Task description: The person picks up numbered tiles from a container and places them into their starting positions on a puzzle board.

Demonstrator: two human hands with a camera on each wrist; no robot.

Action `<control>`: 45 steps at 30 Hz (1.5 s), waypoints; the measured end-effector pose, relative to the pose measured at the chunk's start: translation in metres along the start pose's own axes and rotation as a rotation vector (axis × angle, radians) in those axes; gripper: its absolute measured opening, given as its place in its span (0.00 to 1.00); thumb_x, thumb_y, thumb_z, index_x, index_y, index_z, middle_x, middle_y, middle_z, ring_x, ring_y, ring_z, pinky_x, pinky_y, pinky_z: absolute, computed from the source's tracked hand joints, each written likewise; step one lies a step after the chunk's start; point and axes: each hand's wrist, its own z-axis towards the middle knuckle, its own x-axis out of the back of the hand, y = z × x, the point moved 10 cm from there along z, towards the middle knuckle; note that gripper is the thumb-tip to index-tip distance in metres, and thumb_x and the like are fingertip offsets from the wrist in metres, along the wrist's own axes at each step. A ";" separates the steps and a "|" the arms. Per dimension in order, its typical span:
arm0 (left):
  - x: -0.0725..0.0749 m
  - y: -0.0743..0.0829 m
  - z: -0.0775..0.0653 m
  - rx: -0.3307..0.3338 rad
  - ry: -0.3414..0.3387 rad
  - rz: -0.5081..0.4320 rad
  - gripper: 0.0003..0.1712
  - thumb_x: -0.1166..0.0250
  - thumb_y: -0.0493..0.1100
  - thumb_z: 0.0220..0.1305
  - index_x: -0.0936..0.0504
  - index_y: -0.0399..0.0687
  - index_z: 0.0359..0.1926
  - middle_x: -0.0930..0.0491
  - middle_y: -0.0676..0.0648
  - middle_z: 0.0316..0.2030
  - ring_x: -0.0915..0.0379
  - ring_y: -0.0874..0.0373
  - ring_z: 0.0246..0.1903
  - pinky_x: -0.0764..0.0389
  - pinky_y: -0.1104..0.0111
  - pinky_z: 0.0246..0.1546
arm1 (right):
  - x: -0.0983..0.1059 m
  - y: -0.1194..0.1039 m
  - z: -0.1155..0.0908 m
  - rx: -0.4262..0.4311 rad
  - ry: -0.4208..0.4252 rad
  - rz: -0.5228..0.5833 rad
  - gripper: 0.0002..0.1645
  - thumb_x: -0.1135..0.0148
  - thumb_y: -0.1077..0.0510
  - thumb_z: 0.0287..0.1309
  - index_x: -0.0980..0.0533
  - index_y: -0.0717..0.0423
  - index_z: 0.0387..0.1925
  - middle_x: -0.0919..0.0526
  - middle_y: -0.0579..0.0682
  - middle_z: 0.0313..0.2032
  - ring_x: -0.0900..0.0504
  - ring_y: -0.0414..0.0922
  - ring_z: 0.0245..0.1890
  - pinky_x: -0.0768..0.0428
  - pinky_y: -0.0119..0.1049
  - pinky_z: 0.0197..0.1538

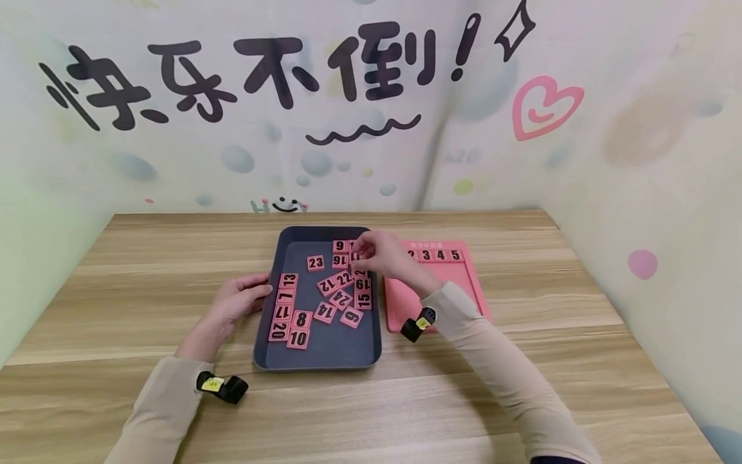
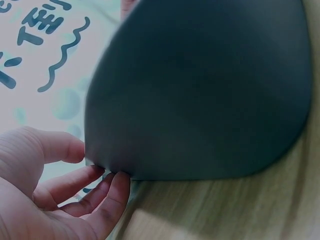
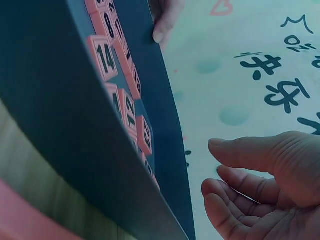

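A dark grey tray [image 1: 342,353] holds several pink number tiles, among them 23 [image 1: 315,262], 14 [image 3: 104,58] and 10 [image 1: 298,339]. On the tray's left edge, my left hand [image 1: 234,301] pinches the rim, thumb on one side and fingers on the other, as the left wrist view shows. My right hand [image 1: 384,254] hovers over the tray's far right corner, beside the tiles 16 [image 1: 340,260] and 9 [image 1: 339,246], partly covering some there. In the right wrist view its thumb and loosely bent fingers are apart, with nothing seen between them.
Right of the tray lies a pink board [image 1: 401,299] with tiles 2 to 5 lined up along its top; my right forearm crosses it. Both rest on a wooden table [image 1: 174,270]. A wall [image 1: 261,174] with printed writing rises behind.
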 end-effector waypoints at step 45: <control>0.002 -0.001 0.000 -0.003 -0.009 -0.015 0.28 0.45 0.36 0.65 0.37 0.33 0.65 0.37 0.32 0.63 0.25 0.72 0.36 0.22 0.77 0.39 | -0.052 -0.023 -0.044 0.168 -0.153 -0.205 0.11 0.26 0.60 0.44 0.21 0.59 0.28 0.21 0.45 0.24 0.25 0.37 0.24 0.25 0.27 0.29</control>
